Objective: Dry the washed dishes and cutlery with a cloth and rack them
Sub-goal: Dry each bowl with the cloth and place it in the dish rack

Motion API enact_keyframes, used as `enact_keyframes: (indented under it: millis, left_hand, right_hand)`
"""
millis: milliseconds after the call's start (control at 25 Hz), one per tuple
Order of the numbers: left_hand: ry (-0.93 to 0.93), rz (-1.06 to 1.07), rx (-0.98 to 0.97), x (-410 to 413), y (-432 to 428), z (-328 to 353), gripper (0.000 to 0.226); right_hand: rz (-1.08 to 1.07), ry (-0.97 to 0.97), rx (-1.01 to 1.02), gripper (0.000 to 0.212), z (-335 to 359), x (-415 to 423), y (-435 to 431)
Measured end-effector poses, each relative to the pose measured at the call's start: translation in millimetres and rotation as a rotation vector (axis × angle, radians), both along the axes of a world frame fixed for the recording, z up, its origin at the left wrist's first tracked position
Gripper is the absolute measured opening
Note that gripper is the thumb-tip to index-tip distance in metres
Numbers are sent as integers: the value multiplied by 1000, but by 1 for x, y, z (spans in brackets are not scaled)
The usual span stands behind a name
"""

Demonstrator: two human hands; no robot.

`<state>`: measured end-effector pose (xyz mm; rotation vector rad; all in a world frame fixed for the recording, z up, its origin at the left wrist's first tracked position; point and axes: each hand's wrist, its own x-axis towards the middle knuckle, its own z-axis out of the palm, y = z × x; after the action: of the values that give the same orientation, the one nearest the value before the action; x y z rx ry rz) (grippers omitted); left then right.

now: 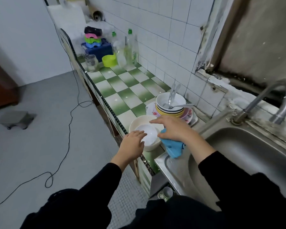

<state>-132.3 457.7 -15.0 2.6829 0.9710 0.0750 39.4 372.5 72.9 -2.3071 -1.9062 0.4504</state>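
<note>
Currently, left hand (132,144): fingers straight and relaxed, gripping nothing; fingertips lie on the near rim of the small white bowl (148,135).
Right hand (172,128): palm down, forefingers stretched out over the far rim of the cream bowl (137,123); blue cloth (173,148) bunched under the palm and held there. Which digits clamp it is hidden.
Small white bowl: nested inside the cream bowl, tilted toward the person.
Cream bowl: on the checked counter (122,86), at its front edge, just beside the sink (238,156).
Blue cloth: hangs from the right palm over the sink's left rim.
Stack of bowls (170,107): behind the right hand, near the tiled wall; white bowl on top, yellow-rimmed ones under it, patterned plates at the bottom.
Cutlery (172,96): standing and lying in the top bowl of the stack; pieces too blurred to count.
Tap (271,100): on the far rim of the sink.
Far end of counter: bottles (130,47), green cup (109,61), glass jar (91,62), blue box (99,50).
Floor: black cable (69,113) trailing across it.
</note>
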Motion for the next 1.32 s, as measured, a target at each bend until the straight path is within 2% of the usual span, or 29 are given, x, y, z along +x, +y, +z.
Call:
enact_keyframes:
  millis: [120,320,440,560,760,920,1000,1120,1240,1320]
  left_hand:
    - [93,-79,-48,15,32,-17,44]
    - [331,-300,-86,22,60,-31,45]
    - [406,-488,7,20,75,-35,48]
    - [403,-618,36,15,98,-35,49]
    - [245,-813,61,0,128,-38,76]
    - [37,-838,68,-5,142,-34,59]
    - [-40,-835,33,-6,146,-32,55]
    - [-145,-819,-106,-3,151,-28,51]
    - [-227,-668,-364,2,149,-22,49]
    - [-278,-582,-464,3,146,-22,48]
  right_hand:
    - [120,-106,-152,64,-11,15,36]
    - [217,-130,-418,63,-37,17,70]
    - [261,-164,-543,58,-48,15,80]
    - [253,-166,-611,53,-55,17,83]
    - [230,-104,-625,41,-66,29,82]
    - [193,14,-534,40,-67,38,73]
    - [126,194,-462,43,-65,43,70]
    - [9,504,-362,49,-65,45,64]
    - [-56,615,-270,46,-66,47,62]
    - [-91,687,-223,42,-66,46,59]
